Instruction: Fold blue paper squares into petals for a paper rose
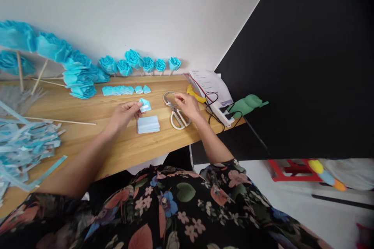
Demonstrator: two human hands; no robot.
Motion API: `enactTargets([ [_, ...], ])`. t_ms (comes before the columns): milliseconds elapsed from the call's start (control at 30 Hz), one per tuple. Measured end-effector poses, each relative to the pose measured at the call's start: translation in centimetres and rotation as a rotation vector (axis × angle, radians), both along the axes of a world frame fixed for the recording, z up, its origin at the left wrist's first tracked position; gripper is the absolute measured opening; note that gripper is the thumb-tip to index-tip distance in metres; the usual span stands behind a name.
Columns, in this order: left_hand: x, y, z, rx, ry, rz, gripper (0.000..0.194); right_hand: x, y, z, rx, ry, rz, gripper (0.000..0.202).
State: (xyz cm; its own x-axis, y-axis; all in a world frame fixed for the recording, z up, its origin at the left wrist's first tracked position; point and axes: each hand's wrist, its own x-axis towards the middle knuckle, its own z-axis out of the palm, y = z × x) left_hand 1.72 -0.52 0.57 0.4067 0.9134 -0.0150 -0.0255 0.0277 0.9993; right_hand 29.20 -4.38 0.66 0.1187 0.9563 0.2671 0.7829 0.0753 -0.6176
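Note:
Between the thumb and fingers of my left hand [128,113] is a small folded piece of light blue paper [145,105] with a whitish strip on it. Just below it on the table lies a stack of pale blue paper pieces [148,124]. My right hand [188,106] is pinched closed at the edge of a ring that looks like a roll of clear tape [167,97]; what the fingertips hold is too small to make out. White-handled scissors [177,120] lie under and beside this hand. Beyond my left hand runs a row of folded blue pieces [118,90].
Blue paper flowers on sticks [134,59] line the wall. At the left is a heap of blue paper strips [26,144] and a thin stick [67,121]. To the right lie a yellow object [195,94], papers [209,85], a power strip [223,114] with black cables and a green object [248,105].

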Motion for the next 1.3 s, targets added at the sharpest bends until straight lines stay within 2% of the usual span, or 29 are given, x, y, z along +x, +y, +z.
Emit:
enactTargets([
  [133, -0.1, 0.1, -0.3, 0.007, 0.016, 0.009, 0.036, -0.5, -0.4, -0.8, -0.046, -0.195, 0.000, 0.019],
  [267, -0.2, 0.3, -0.8, 0.014, 0.039, -0.011, 0.037, -1.1, 0.0, -0.7, -0.045, -0.312, 0.118, 0.024],
  [400, -0.2, 0.4, -1.1, 0.017, 0.056, -0.022, 0.037, -0.7, 1.7, 0.8, -0.135, -0.475, 0.316, 0.027],
  [567, -0.2, 0.4, -0.9, 0.018, 0.070, -0.007, 0.036, -0.3, 4.9, 3.2, -0.308, -0.646, 0.543, 0.020],
  [700, -0.2, 0.3, -0.6, 0.020, 0.085, -0.005, 0.038, -0.4, 6.6, 4.1, -0.398, -0.715, 0.647, 0.017],
  [833, -0.3, 0.3, -0.5, 0.019, 0.083, -0.002, 0.039, -0.4, 7.3, 4.0, -0.366, -0.740, 0.724, 0.012],
  [1000, -0.3, 0.3, -0.4, 0.012, 0.092, -0.005, 0.042, -0.1, 6.9, 3.2, -0.244, -0.669, 0.891, 0.019],
  [1100, -0.2, 0.3, -0.5, 0.016, 0.093, -0.016, 0.044, 0.2, 6.0, 2.6, -0.202, -0.553, 0.886, 0.023],
  [1300, -0.2, 0.4, -0.9, 0.022, 0.124, -0.025, 0.047, 1.1, 4.7, 1.6, -0.188, -0.476, 0.676, 0.020],
])
